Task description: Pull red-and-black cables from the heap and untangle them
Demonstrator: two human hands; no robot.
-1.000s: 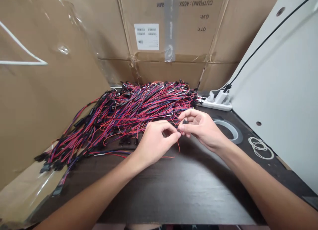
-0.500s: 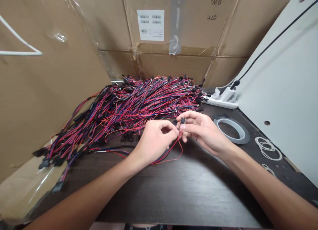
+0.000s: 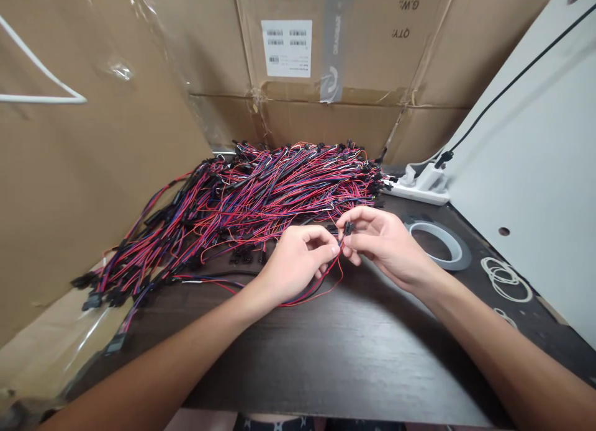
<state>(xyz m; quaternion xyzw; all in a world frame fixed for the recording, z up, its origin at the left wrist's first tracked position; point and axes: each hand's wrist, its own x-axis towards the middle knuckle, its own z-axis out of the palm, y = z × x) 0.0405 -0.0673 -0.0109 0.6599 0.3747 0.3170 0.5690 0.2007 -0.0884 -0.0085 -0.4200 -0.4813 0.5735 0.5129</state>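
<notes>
- The right hand (image 3: 386,244) pinches a small black connector (image 3: 347,228) between thumb and forefinger, just in front of the big heap of wires.
- The left hand (image 3: 295,263) meets it, fingertips closed on the thin red and black lead (image 3: 326,288) that runs from the connector; the two hands are touching or nearly so.
- The lead loops down onto the dark table (image 3: 335,356) under the left hand, on the near side of the heap.
- The heap of red, blue and black wires (image 3: 242,201), each ending in black plugs, spreads behind and left of the hands towards cardboard boxes (image 3: 326,114).
- Right of the heap lie a roll of tape (image 3: 440,244), white rubber bands (image 3: 505,276) and a white power strip (image 3: 419,182).
- Risk, as a judgement: the loose loop lies close to the heap's near edge, so a pull could snag neighbouring wires and drag them along; a slipping pinch could drop the tiny connector among look-alike plugs.
</notes>
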